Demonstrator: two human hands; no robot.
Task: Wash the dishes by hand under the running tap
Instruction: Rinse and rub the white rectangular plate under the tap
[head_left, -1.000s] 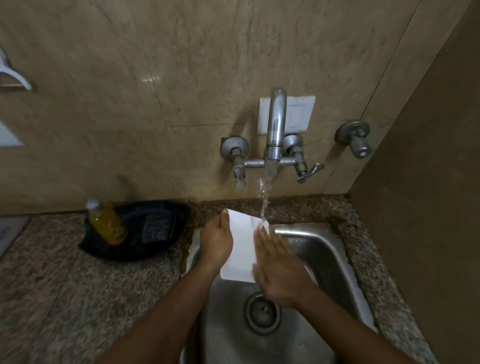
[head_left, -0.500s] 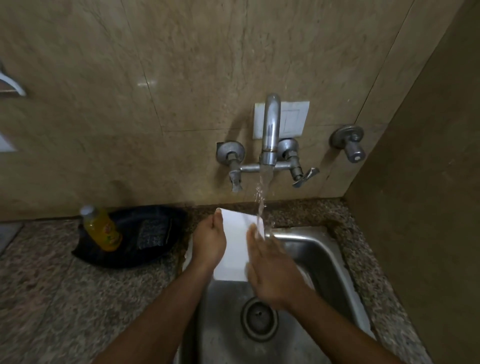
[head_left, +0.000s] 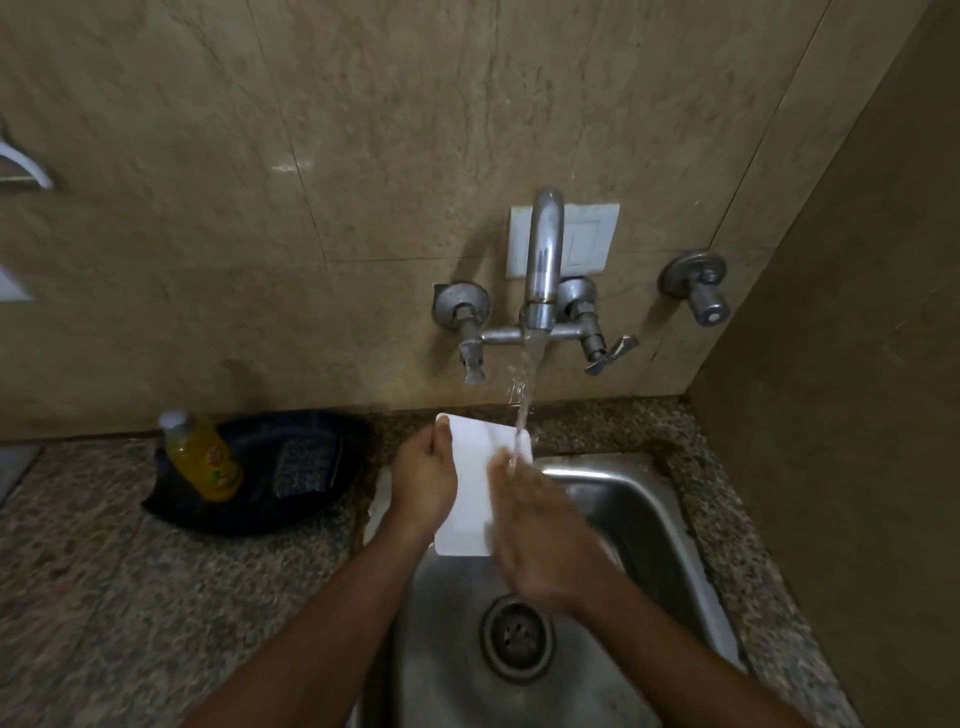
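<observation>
- The steel sink (head_left: 654, 499) with its drain (head_left: 516, 638) lies nearest.
- Above it, the left hand (head_left: 423, 483) has its grip closed on the left edge of a white rectangular plate (head_left: 470, 488).
- The right hand (head_left: 540, 530) lies flat-fingered on the plate, its grip wide.
- Water falls from the tap (head_left: 543, 260) onto the plate's far corner.
- A yellow bottle (head_left: 202, 457) stands on the worktop (head_left: 104, 571) at left.

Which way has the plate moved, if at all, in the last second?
Yes, slightly: the white plate has lifted away from the drain, toward the tap.
</observation>
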